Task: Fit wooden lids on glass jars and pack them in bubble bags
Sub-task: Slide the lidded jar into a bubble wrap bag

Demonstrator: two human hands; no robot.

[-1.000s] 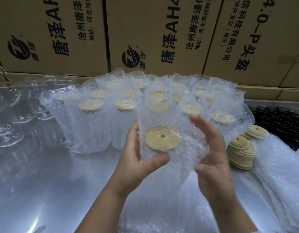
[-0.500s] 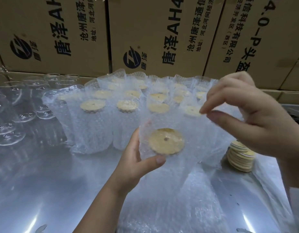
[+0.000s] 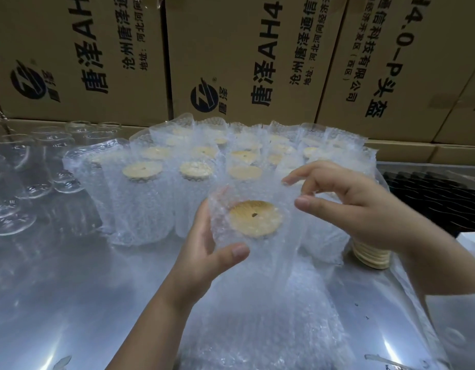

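Note:
My left hand (image 3: 204,252) grips a glass jar wrapped in a bubble bag (image 3: 260,265), held above the table at the centre. The jar's round wooden lid (image 3: 255,218), with a small hole in it, shows through the bag's open top. To the right of the bag's mouth hovers my right hand (image 3: 364,206), forefinger and thumb curved and apart at the bag's upper right edge, with nothing pinched between them. Whether they touch the plastic is unclear.
Several packed jars (image 3: 143,198) stand in rows behind. Empty glass jars (image 3: 22,182) stand at the left. A stack of wooden lids (image 3: 370,256) sits under my right wrist. Flat bubble bags (image 3: 257,329) lie on the steel table (image 3: 57,303). Cardboard boxes (image 3: 231,49) wall the back.
My right hand left the bag's side, rose with fingertips pinched together, then dropped back to the bag's mouth with finger and thumb apart. My left hand keeps its hold.

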